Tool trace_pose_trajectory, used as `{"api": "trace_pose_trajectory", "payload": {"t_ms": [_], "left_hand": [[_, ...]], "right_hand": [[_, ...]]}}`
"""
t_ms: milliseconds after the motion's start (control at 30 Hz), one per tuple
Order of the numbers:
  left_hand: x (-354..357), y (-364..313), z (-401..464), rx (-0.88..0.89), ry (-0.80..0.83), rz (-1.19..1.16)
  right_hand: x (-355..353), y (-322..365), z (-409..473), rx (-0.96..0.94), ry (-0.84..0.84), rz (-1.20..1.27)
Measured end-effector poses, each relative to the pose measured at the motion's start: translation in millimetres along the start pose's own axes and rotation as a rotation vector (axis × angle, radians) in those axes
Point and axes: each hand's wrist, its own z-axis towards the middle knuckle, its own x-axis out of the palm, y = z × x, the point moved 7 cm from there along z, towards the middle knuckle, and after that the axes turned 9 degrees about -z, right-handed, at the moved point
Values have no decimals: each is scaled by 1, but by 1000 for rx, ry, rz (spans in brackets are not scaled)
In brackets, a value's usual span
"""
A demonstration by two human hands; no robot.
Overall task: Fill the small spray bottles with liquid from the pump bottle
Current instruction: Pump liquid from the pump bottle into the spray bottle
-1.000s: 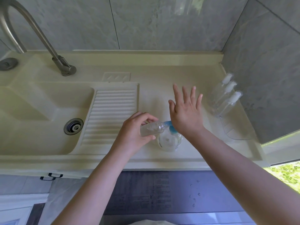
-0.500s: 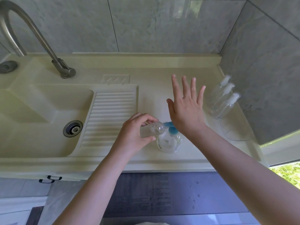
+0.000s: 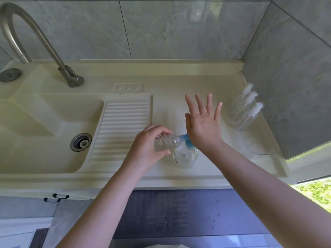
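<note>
My left hand (image 3: 148, 145) grips a small clear spray bottle (image 3: 167, 141) without its cap, tilted on its side, its mouth against the blue nozzle of the pump bottle (image 3: 186, 154). That clear pump bottle stands on the cream counter (image 3: 172, 104) near its front edge. The palm of my right hand (image 3: 203, 126) rests on the blue pump head, fingers straight and spread. Three more small clear spray bottles (image 3: 244, 111) with white tops lean together at the right, by the wall.
A sink basin (image 3: 35, 131) with a metal drain (image 3: 81, 142) lies at the left, under a curved tap (image 3: 53, 54). A ribbed drainboard (image 3: 121, 129) separates it from the counter. A clear plastic pouch (image 3: 258, 142) lies at the right. Tiled walls close the back and right.
My right hand's palm has stayed on the pump head with only small shifts of the fingers. The left hand keeps the small bottle at the nozzle.
</note>
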Motion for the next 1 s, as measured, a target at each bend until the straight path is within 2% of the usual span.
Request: {"api": "trace_pose_trajectory", "payload": {"t_ms": [133,267,433,567,700,867,1000], "left_hand": [[0,-2,0,9,-11,-20],[1,-1,1,8,-4,-2],[-1,0,-1,6,-9,-7],[0,3,-1,-1,-13,-23],[1,3,-1,-3,-12,-47],[5,7,0,-36,9,-56],[7,8,-1,-47,25,-80]], "right_hand": [[-12,0,3,-29,-65,-27],[-2,-2,-1,1,25,37],[-20,-1,3,-13,-88,32],[0,2,-2,-41,31,157],[-10,-2,0,-52,-40,171],[0,3,-1,-25,56,193],[-6,2,1,-53,12,165]]}}
